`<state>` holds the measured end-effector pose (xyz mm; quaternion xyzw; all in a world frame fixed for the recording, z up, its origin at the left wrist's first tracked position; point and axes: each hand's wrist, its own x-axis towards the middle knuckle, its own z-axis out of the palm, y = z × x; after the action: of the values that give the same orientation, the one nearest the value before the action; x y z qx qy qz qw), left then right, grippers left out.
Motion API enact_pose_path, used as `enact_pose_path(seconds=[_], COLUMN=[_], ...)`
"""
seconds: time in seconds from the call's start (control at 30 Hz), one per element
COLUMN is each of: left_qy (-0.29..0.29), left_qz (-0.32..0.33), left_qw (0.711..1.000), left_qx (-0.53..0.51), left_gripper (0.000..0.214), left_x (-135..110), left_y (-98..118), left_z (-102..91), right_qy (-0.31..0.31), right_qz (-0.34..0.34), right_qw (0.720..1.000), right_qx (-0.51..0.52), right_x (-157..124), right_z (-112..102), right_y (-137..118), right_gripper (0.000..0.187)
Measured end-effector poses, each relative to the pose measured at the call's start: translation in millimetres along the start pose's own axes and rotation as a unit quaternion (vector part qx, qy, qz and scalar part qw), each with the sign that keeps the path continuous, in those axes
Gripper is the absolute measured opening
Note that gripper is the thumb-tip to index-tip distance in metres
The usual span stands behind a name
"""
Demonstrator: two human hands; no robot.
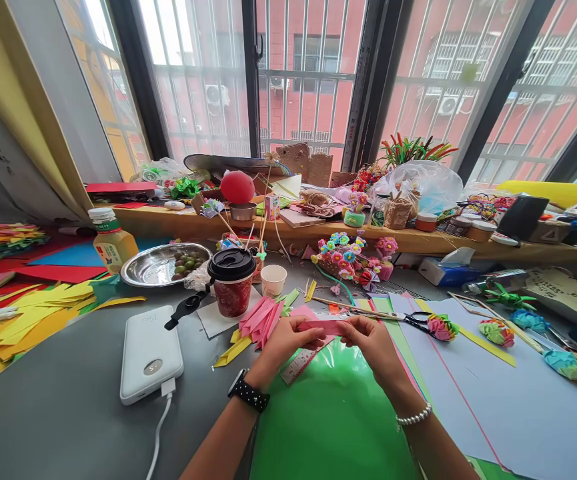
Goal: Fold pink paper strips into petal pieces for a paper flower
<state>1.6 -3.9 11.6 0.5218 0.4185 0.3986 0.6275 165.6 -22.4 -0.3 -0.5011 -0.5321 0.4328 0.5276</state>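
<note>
A pink paper strip (pixel 325 327) is stretched level between my two hands, over the top of a shiny green sheet (pixel 335 413). My left hand (pixel 288 343) pinches its left end, and my right hand (pixel 375 347) pinches the right end. Under the left fingers lies a ruler (pixel 302 363) on the green sheet. Just left of that hand sits a pile of folded pink paper pieces (pixel 261 320), with yellow folded pieces (pixel 233 350) below it. Scissors (pixel 415 321) rest to the right of my right hand.
A lidded red cup (pixel 232 287), a paper cup (pixel 273 280) and a white power bank (pixel 151 353) stand to the left. Behind is a metal plate (pixel 141 268) of green fruit. Folded paper flowers (pixel 497 332) lie on white sheets (pixel 508 400) at right. Yellow strips (pixel 33 320) cover the far left.
</note>
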Motion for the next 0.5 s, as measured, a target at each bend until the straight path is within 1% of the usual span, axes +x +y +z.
enact_pose_path(seconds=[0.07,0.17,0.33,0.4,0.5], left_qy=[-0.001,-0.019,-0.045,-0.068,-0.11], left_qz=[0.004,0.0,-0.016,-0.027,-0.056], left_qw=[1.0,1.0,0.999,0.997,0.991], left_qx=[-0.01,-0.012,-0.014,-0.026,-0.048], left_gripper=[0.034,0.037,0.041,0.041,0.042], left_x=[0.5,1.3,2.4,2.9,3.8], left_y=[-0.4,-1.5,-4.5,-5.1,-5.8], left_z=[0.0,-0.8,-3.2,-6.0,-12.5], right_qy=[-0.003,-0.017,-0.068,-0.084,-0.091], right_qz=[0.002,0.009,-0.001,-0.009,-0.018], right_qw=[1.0,1.0,0.997,0.996,0.996], right_qx=[0.001,0.015,0.023,0.016,0.007], right_x=[0.0,0.0,0.3,0.4,0.1], right_z=[-0.5,-1.3,-2.3,-2.9,-4.2], right_y=[-1.2,-3.1,-3.7,-3.6,-5.0], right_gripper=[0.027,0.025,0.021,0.018,0.014])
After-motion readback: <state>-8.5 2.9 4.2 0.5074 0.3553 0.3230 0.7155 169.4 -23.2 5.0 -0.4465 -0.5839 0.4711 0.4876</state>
